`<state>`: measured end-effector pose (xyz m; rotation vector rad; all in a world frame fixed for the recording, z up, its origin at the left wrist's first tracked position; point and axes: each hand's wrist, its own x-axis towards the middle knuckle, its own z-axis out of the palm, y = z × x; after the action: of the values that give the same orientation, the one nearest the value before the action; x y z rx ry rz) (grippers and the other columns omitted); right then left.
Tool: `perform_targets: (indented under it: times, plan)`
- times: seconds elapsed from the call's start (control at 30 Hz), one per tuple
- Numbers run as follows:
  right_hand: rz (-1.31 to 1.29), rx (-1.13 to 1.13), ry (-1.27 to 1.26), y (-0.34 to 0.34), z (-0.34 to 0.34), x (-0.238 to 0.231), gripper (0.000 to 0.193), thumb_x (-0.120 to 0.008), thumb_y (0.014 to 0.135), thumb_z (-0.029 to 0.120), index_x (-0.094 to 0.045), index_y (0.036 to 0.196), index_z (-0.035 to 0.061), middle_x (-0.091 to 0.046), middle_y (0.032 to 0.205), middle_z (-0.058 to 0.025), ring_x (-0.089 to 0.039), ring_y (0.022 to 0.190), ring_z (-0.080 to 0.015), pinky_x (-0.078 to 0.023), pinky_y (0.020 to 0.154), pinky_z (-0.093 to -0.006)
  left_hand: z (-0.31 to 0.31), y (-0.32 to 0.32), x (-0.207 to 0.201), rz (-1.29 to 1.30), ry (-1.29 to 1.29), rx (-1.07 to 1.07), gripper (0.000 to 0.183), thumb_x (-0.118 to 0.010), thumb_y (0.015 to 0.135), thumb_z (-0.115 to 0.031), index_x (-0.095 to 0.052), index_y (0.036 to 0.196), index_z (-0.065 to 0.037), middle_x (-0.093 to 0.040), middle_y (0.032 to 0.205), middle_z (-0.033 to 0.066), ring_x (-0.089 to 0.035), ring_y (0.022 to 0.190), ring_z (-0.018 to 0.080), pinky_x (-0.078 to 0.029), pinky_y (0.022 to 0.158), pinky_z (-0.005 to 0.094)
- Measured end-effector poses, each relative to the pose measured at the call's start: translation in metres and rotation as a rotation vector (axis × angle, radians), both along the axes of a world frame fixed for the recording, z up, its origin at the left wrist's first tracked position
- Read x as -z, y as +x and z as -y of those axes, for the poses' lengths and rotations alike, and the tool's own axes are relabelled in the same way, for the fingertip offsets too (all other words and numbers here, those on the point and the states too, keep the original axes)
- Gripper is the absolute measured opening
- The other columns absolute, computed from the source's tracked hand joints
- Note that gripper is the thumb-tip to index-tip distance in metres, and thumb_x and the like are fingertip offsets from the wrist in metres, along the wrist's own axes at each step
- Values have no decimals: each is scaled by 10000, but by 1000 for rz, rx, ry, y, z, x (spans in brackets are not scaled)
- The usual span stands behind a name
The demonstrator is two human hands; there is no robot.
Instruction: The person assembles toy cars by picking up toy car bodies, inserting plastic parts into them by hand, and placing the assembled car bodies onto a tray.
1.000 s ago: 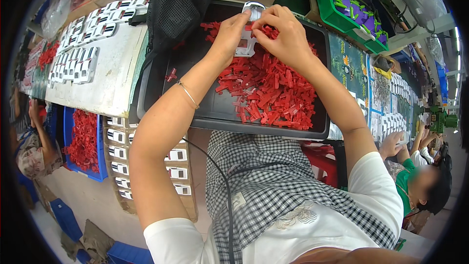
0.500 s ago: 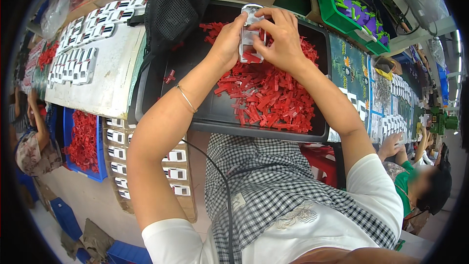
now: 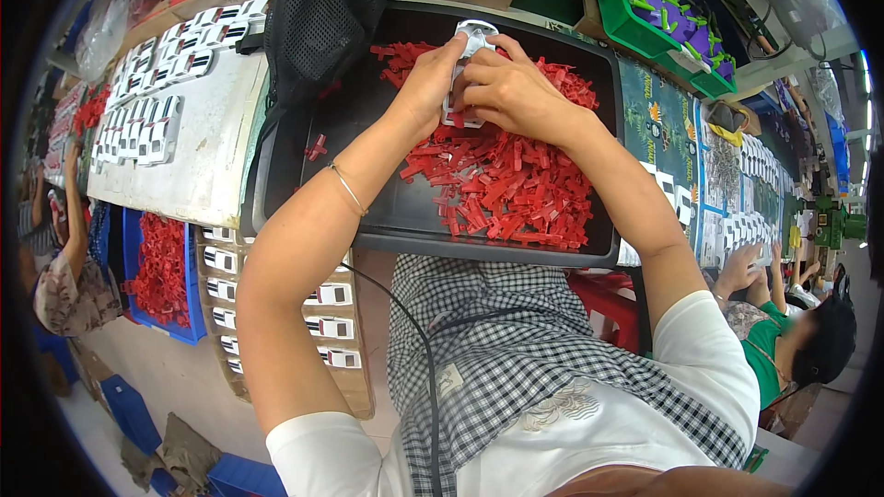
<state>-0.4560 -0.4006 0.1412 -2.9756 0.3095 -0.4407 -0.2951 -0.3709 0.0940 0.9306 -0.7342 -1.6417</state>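
A white toy car body (image 3: 476, 32) is held over the far part of a black tray (image 3: 396, 237). Along its left side, my left hand (image 3: 431, 83) is closed around it. My right hand (image 3: 516, 92) lies across the car's middle with curled fingers pressed onto or into it; what the fingertips touch is hidden. Loose red plastic parts (image 3: 516, 189) are heaped in the tray beneath and nearer than my hands. One red piece (image 3: 316, 147) lies apart at the tray's left.
A black mesh cap (image 3: 327, 5) hangs over the tray's far left corner. White car bodies (image 3: 157, 129) stand on the left tabletop. A blue crate (image 3: 189, 327) of red parts is lower left. Green bins (image 3: 635, 28) hold purple and green parts. Co-workers sit on both sides.
My right hand has moved down and left over the car, its fingers now curled across the middle. The car has shifted slightly nearer. My left hand keeps its hold.
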Motion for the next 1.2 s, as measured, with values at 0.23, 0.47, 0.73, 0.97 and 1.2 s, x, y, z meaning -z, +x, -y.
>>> perform_targets:
  times: [0.23, 0.47, 0.73, 0.97, 1.2]
  plan:
    - [292, 387, -168, -2, 6, 0, 156, -769, 678, 127, -665, 789, 94, -619, 917, -9, -556, 940, -232, -384, 896, -405, -1, -5, -4, 5, -14, -22, 386, -449, 1005, -386, -595, 1098, -41, -634, 972, 49, -629, 838, 123, -530, 712, 289]
    - [318, 494, -204, 4, -1, 9, 143, -766, 670, 126, -698, 793, 98, -610, 919, -8, -550, 901, -226, -395, 848, -386, -3, -6, 1, -67, 18, -5, 388, -433, 1015, -359, -554, 1186, -33, -631, 1049, 65, -640, 954, 162, -540, 813, 339]
    - [246, 465, -97, 4, -4, 10, 116, -737, 686, 110, -692, 790, 81, -607, 923, -27, -546, 923, -241, -404, 822, -385, -7, -10, -8, -60, 59, -21, 389, -412, 1021, -352, -509, 1225, -34, -600, 1102, 77, -622, 1002, 179, -537, 847, 382]
    - [257, 484, -76, 6, -4, 12, 111, -708, 719, 89, -670, 822, 76, -604, 956, -44, -537, 945, -254, -404, 823, -387, -7, -11, -10, -67, 37, -73, 377, -400, 1020, -352, -544, 1158, -32, -609, 996, 90, -640, 838, 169, -566, 691, 342]
    - [270, 500, -75, 4, -1, 16, 109, -719, 706, 108, -682, 806, 85, -589, 983, -40, -518, 985, -257, -383, 827, -409, -8, -12, -9, -54, 64, -87, 364, -442, 1010, -343, -528, 1185, -36, -587, 1069, 78, -603, 947, 176, -531, 807, 380]
